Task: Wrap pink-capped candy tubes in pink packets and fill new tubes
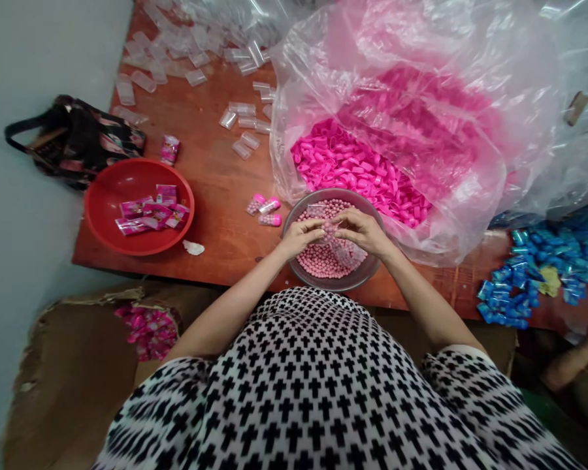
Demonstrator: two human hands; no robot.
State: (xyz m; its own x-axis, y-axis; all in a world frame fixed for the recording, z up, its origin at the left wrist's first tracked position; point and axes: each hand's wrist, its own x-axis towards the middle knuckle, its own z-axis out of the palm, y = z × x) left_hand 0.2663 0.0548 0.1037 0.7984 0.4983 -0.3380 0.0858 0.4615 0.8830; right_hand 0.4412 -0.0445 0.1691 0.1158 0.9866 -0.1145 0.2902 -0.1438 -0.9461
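Note:
Over a grey bowl (343, 284) of small pink balls (323, 264), my two hands meet with their fingertips close together. My left hand (301, 236) is closed in a pinch, and my right hand (361, 230) is closed facing it. Between the fingertips is what looks like a clear plastic tube (329, 230) with pink balls in it; its outline blends into the balls behind. Another clear tube (316, 209) lies on the balls near the far rim. Under my right hand, some clear plastic (351, 252) also rests in the bowl.
Left of the bowl lie several filled tubes (269, 206) with pink caps. A red bowl (140, 171) holds pink packets. Empty clear tubes (242, 109) are scattered behind. A big plastic bag holds pink caps (353, 166). Blue packets (507, 297) and another person's arm (575, 359) are at right.

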